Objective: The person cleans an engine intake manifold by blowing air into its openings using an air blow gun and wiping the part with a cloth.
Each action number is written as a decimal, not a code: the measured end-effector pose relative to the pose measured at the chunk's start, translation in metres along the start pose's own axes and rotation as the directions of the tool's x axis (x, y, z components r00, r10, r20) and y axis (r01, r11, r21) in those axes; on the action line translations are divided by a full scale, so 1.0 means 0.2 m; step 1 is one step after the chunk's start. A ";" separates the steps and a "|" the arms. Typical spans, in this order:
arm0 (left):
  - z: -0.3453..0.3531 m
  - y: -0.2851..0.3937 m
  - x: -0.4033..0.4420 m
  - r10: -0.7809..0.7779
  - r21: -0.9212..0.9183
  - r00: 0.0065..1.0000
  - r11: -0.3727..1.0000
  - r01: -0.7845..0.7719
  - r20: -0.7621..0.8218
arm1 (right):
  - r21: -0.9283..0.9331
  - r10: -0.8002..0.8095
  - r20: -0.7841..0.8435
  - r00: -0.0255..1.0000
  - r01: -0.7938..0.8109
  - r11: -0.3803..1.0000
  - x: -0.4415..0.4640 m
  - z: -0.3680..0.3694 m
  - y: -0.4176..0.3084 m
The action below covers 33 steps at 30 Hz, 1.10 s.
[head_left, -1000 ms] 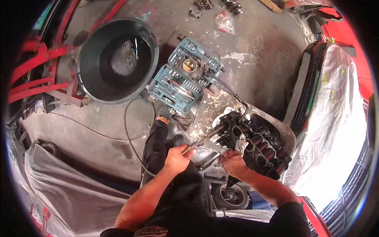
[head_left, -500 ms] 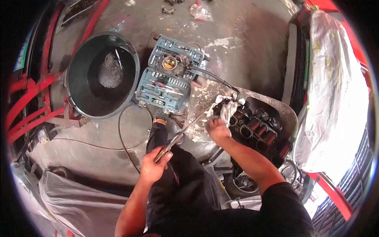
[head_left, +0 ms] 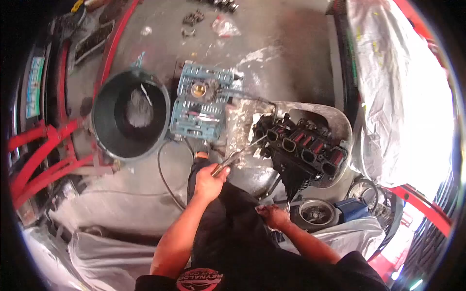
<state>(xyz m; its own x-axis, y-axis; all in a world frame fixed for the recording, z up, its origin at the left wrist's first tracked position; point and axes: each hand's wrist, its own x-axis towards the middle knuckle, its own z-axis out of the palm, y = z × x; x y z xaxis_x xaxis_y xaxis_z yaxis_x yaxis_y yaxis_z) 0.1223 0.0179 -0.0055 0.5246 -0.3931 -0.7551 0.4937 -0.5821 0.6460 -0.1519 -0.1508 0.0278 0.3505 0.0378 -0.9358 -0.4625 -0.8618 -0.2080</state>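
Note:
My left hand [head_left: 209, 184] is closed round the handle of a long metal tool with a thin tip [head_left: 232, 159]. The tip points up and right to a black intake manifold [head_left: 291, 144] with several oval ports; whether they touch I cannot tell. My right hand [head_left: 275, 217] is by my lap, below the manifold, with its fingers curled. What it holds, if anything, is not clear. A bit of white cloth [head_left: 254, 127] shows at the manifold's left end. The manifold rests on a worn, paint-flecked panel [head_left: 238, 116].
Left of the panel lies an open blue socket set case [head_left: 196, 127] with a throttle body [head_left: 199, 90] on it. A large black tub [head_left: 104, 121] stands farther left. A hose [head_left: 162, 169] curves over the floor. At right hang silvery covers [head_left: 398, 97]; a wheel [head_left: 318, 213] lies nearby.
My right hand has drawn back from the white cloth at the manifold to beside my lap. The manifold shows more of its ports, and most of the cloth is gone from it. The view has shifted.

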 end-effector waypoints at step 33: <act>0.32 -0.21 -0.21 0.012 -0.338 0.994 0.940 -0.048 -0.107 | 0.570 0.476 -0.283 0.833 -0.253 0.782 -0.47 0.46 0.65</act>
<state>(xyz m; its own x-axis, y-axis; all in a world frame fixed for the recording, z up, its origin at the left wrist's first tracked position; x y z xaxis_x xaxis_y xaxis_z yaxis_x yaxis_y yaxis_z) 0.0349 0.0144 -0.0083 0.6016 -0.3220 -0.7310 0.6733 -0.2880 0.6809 -0.3200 -0.2203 0.0617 0.3021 -0.5214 -0.7980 -0.9143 -0.3953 -0.0879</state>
